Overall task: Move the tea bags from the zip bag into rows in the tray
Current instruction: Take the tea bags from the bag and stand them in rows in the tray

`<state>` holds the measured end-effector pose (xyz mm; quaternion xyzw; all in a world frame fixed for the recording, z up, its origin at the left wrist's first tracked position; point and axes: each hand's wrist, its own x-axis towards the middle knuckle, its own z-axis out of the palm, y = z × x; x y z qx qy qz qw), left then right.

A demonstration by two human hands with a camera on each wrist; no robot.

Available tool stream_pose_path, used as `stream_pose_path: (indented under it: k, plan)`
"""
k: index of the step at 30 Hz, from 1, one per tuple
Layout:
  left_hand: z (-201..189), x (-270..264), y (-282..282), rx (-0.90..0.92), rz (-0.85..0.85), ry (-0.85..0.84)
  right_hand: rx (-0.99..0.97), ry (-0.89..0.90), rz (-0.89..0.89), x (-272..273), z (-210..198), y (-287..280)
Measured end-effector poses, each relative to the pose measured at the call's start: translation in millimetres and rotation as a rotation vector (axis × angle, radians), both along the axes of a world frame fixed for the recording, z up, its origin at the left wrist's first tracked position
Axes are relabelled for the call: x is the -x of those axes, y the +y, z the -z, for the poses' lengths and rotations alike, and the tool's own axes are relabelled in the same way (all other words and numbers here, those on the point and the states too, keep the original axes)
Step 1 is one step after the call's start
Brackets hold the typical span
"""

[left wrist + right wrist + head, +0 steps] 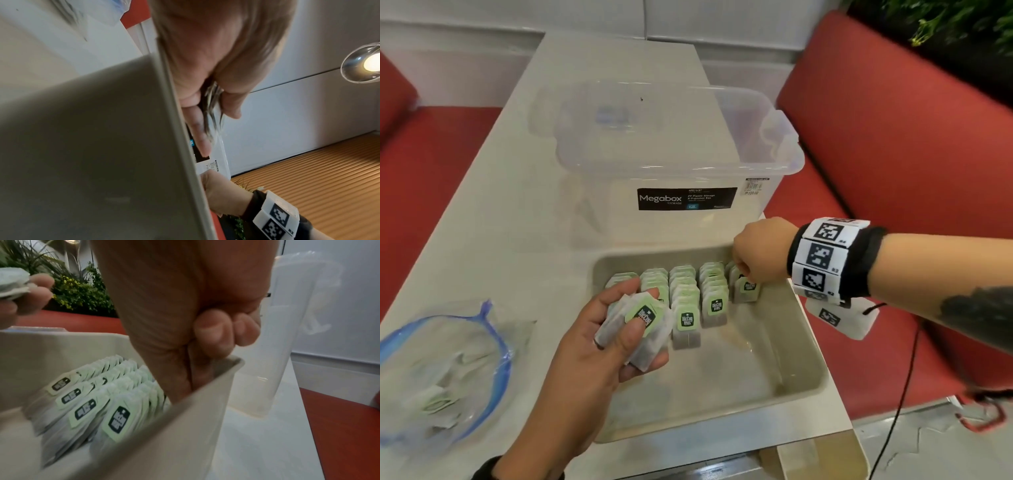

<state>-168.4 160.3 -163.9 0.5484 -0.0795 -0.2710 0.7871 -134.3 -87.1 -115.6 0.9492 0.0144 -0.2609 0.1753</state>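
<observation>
Gripping a small stack of tea bags [635,325]: left hand [599,342] at lower centre of the head view, thumb pressed on the green tag on top, fingers curled under the stack, held over the left edge of the tray. Closed like a fist, fingers curled into the palm: right hand [760,253] at centre right, knuckles down at the far right corner of the tray, touching the back of the last row; whether something is pinched inside, cannot tell.

Largest, the white worktop [493,212], running from upper centre to the bottom of the frame. On it, upper centre, a clear storage box [671,164] with a black label, just behind the tray. Lower centre, the beige tray [784,373], near half bare. Along its far wall, five rows of tea bags [690,298], standing and overlapped, green tags facing the camera. Lower left, the zip bag [441,370] with blue edge, lying open and flat, a few bags inside. On the right wrist, a band with black-and-white markers [822,260].
</observation>
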Motion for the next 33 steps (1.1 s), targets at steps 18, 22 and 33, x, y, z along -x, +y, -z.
stream_pose_path:
  k: [18,22,33]
  plan:
    - [-0.9,-0.2,-1.3,-0.024,0.009,0.036,0.105,0.081,-0.062,-6.3,3.4,5.4]
    - [-6.1,-1.3,-0.3,-0.019,0.013,0.089,0.085,0.059,-0.040,-4.4,1.2,4.5]
    - [-14.8,-5.5,-1.2,0.125,-0.006,0.264,-0.624,-0.257,0.020,18.0,-40.9,36.3]
